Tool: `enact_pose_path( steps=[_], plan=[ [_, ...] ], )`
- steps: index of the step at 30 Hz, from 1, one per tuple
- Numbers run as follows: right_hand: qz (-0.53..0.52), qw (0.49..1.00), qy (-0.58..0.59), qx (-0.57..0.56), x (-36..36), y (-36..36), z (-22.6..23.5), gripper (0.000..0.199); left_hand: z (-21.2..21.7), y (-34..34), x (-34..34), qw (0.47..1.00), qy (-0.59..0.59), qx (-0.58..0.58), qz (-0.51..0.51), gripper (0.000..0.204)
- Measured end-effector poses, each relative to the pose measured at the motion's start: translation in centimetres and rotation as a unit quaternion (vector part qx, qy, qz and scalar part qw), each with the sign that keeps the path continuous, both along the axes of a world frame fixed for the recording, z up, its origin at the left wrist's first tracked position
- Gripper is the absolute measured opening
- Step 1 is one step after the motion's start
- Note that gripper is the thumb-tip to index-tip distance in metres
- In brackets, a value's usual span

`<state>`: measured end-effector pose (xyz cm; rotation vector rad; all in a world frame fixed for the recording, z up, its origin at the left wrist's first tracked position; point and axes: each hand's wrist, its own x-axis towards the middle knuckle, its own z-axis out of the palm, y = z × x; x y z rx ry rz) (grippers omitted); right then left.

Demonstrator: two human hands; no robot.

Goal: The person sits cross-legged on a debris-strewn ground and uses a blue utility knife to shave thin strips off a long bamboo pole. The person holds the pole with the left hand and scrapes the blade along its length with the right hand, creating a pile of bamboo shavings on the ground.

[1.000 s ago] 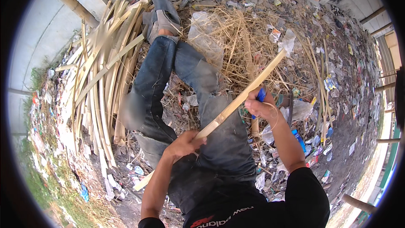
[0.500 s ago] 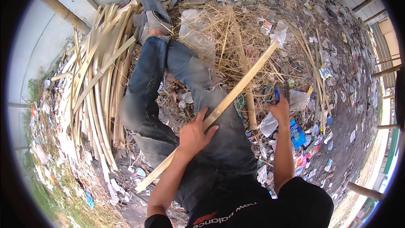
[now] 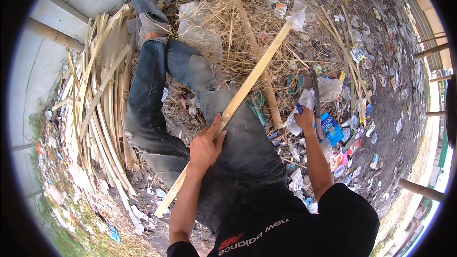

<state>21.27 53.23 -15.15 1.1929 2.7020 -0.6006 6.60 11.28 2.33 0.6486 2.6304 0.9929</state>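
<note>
A long, pale bamboo strip [image 3: 257, 69] lies slantwise across my thigh, its lower end passing under my left forearm. My left hand [image 3: 204, 148] is closed on the strip near its middle, index finger stretched along it and thumb on the other side. Over the littered ground on the right, my right hand [image 3: 305, 119] grips a small blue object [image 3: 299, 108]; most of it is hidden in the fist. Just right of that hand is a machete [image 3: 316, 97] with a long dark blade, lying on the ground. Its handle end is partly hidden among the litter.
A heap of bamboo strips [image 3: 102, 100] lies left of my bent legs. Straw and shavings [image 3: 247, 28] cover the ground ahead, with a bamboo pole [image 3: 273, 107] among them. Thin strips [image 3: 350, 57] and a blue packet [image 3: 332, 128] lie at right. A pale wall [image 3: 52, 62] stands at left.
The view has shifted. My right hand has drawn back toward me, apart from the machete, which now shows along more of its length. My left hand stays on the bamboo strip.
</note>
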Motion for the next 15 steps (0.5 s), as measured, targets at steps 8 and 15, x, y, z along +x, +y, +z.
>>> enact_pose_path(
  steps=[8, 15],
  plan=[
    [-0.043, 0.999, -0.004, 0.012, 5.9, -1.7, -5.8, 0.045, 0.9, 0.3, -0.3, 1.000, -0.004, -0.002, -0.015, 0.059],
    [-0.195, 0.980, 0.045, 0.008, 4.7, -0.6, -3.9, 0.042, 0.3, 0.0, -0.3, 1.000, 0.009, 0.001, -0.013, 0.057]
  ],
)
